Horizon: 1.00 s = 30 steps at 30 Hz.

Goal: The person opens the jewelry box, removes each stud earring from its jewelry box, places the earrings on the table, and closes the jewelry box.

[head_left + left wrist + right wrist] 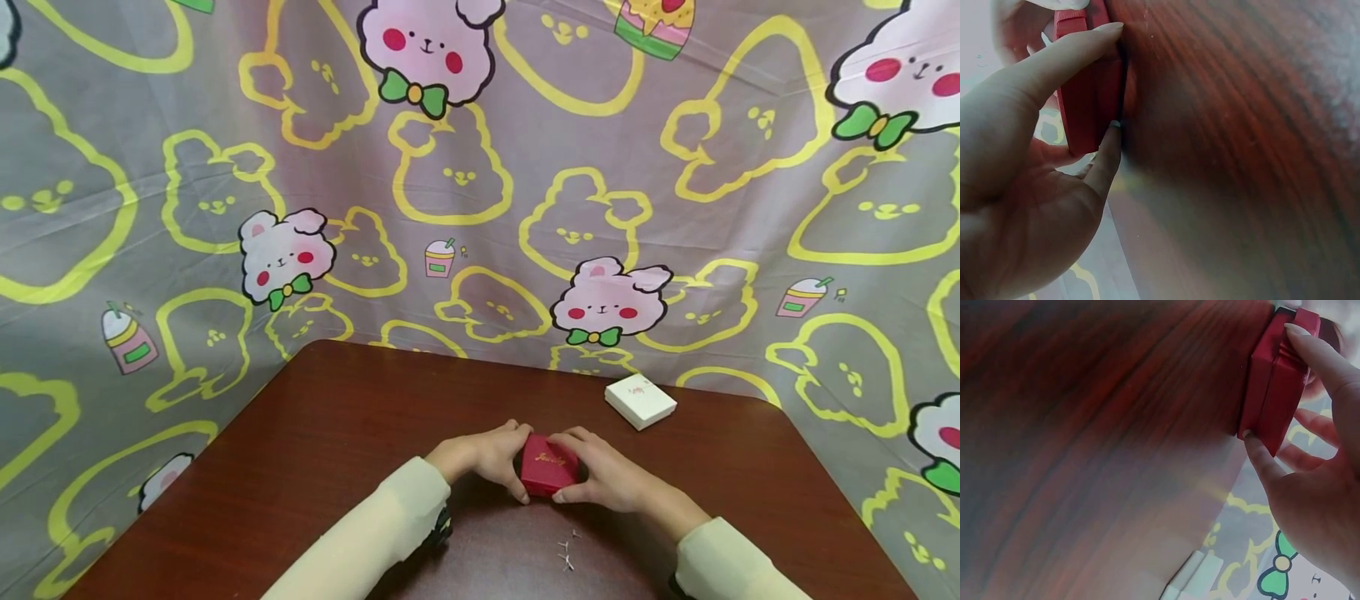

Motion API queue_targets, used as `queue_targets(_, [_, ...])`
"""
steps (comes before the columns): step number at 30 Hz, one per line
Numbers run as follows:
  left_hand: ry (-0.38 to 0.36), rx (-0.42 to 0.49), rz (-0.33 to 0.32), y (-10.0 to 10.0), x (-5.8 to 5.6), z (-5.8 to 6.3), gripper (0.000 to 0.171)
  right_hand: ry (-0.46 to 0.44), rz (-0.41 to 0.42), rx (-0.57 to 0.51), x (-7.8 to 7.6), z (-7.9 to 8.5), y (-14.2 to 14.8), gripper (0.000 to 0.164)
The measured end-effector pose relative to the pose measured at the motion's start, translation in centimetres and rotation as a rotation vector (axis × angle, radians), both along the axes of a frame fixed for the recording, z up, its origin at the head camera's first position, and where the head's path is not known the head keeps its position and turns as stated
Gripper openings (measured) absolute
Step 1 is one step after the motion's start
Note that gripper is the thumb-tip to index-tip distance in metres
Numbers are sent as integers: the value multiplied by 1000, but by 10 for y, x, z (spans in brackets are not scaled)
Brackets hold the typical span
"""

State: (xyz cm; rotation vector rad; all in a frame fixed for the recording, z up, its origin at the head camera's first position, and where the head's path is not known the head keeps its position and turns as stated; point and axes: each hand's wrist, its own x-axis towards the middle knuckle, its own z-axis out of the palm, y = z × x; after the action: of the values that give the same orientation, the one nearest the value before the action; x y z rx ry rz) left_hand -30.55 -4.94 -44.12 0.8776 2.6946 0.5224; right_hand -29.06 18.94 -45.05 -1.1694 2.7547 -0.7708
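Note:
A small red jewelry box [550, 468] with gold lettering on its lid sits on the table between both hands. My left hand [497, 456] holds it from the left side, and my right hand [611, 477] grips it from the right. In the left wrist view, the thumb and a finger press the side of the red box [1082, 115], low against the tabletop. The right wrist view shows the thumb on a front edge of the box [1272, 394] and another finger at its far corner. The lid is on. What the box contains is hidden.
A white box [640, 402] with small printing lies at the back right of the dark wooden table [360, 417]. Several tiny silvery pieces [566, 557] are scattered in front of the hands. A patterned cloth [480, 250] hangs around the table's far sides.

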Motion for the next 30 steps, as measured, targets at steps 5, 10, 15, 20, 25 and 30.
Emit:
queue_targets(5, [0,17,-10,0,1,1,78,-25,-16,-11,1,-3,2,81])
queue_targets(10, [4,15,-20,-1,1,2,76,-30,-6,-21,1,-4,5,85])
queue_targets(15, [10,13,-23,-1,0,1,76,-20,0,-27,-1,-6,5,86])
queue_targets(20, [9,13,-32,-2,0,0,76,-11,7,-27,-3,-8,4,86])
queue_targets(25, [14,11,-28,-2,1,-3,78,-20,8,-19,-3,-9,3,85])
queue_targets(30, [25,18,-15,-3,3,-3,85,7,-2,-11,-4,-7,3,84])
